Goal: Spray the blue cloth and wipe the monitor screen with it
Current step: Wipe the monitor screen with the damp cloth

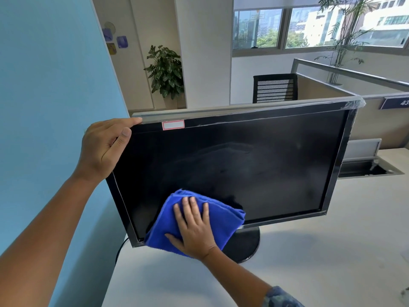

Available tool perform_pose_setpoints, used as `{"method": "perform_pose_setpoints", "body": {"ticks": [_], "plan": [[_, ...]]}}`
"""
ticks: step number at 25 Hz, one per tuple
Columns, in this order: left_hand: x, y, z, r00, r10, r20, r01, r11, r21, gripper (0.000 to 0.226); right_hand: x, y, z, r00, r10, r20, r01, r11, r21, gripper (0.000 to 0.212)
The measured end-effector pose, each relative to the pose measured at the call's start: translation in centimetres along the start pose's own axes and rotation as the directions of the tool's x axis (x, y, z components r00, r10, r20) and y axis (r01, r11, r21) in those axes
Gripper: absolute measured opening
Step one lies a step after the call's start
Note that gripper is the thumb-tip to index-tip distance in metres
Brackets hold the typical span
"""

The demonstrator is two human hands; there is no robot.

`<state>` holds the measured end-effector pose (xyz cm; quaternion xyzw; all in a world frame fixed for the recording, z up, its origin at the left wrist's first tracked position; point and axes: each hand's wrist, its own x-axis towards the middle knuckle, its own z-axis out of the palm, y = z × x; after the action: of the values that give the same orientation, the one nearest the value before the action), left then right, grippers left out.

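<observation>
right hand [195,229] spread flat atop blue cloth [223,216], pressing it against monitor screen [254,165]

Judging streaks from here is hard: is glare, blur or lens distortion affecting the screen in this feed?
Head view: sharp, daylit from the windows; the monitor screen shows faint pale smears, no hard glare; wide-angle bending skews the monitor frame; the blue cloth under the right hand casts a small dark reflection.

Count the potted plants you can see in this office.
2. A broad-leaved plant stands on the floor by the wall behind the monitor; a tall thin-stemmed one rises behind the cubicle partition by the window. The partitions may hide others.
</observation>
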<state>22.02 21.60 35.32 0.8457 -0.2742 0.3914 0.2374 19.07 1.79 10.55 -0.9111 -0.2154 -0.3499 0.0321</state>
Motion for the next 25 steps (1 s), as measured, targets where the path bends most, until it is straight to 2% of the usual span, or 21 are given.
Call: {"method": "perform_pose_setpoints", "body": {"ticks": [4, 6, 9, 12, 15, 19, 22, 25], "plan": [[-0.1, 0.1, -0.1, 1.000, -0.007, 0.006, 0.007, 1.000, 0.003, 0.046, -1.1, -1.5, 0.6, 0.954, -0.280, 0.109, 0.291, 0.950, -0.112, 0.080], [-0.1, 0.1, -0.2, 1.000, 0.006, 0.007, -0.006, 1.000, -0.002, 0.045, -0.5, -1.1, 0.0, 0.956, -0.281, 0.080, 0.290, 0.947, -0.136, 0.081], [0.0, 0.2, -0.3, 1.000, 0.018, 0.008, -0.018, 1.000, 0.004, 0.045, 1.6, 1.1, -1.6, 0.991, -0.092, -0.093, 0.088, 0.995, -0.048, 0.078], [0.1, 0.1, -0.1, 1.000, 0.020, 0.010, -0.020, 1.000, 0.020, 0.044, 3.9, 4.9, -4.2, 0.959, 0.166, -0.228, -0.157, 0.986, 0.056, 0.080], [0.0, 0.3, -0.2, 0.999, 0.034, 0.004, -0.035, 0.998, 0.043, 0.045, 5.9, 10.2, -7.2, 0.878, 0.357, -0.318, -0.346, 0.934, 0.094, 0.086], [0.1, 0.3, 0.0, 0.999, 0.042, 0.011, -0.042, 0.996, 0.078, 0.045, 7.1, 18.2, -10.7, 0.705, 0.600, -0.377, -0.573, 0.796, 0.194, 0.093], [0.1, 0.3, 0.0, 0.999, 0.041, 0.017, -0.043, 0.992, 0.115, 0.044, 5.6, 22.5, -11.3, 0.597, 0.718, -0.358, -0.654, 0.694, 0.301, 0.093], [0.1, 0.5, 0.1, 0.999, 0.044, 0.021, -0.046, 0.988, 0.149, 0.043, 2.6, 23.1, -9.6, 0.533, 0.790, -0.302, -0.696, 0.613, 0.375, 0.094]]}}
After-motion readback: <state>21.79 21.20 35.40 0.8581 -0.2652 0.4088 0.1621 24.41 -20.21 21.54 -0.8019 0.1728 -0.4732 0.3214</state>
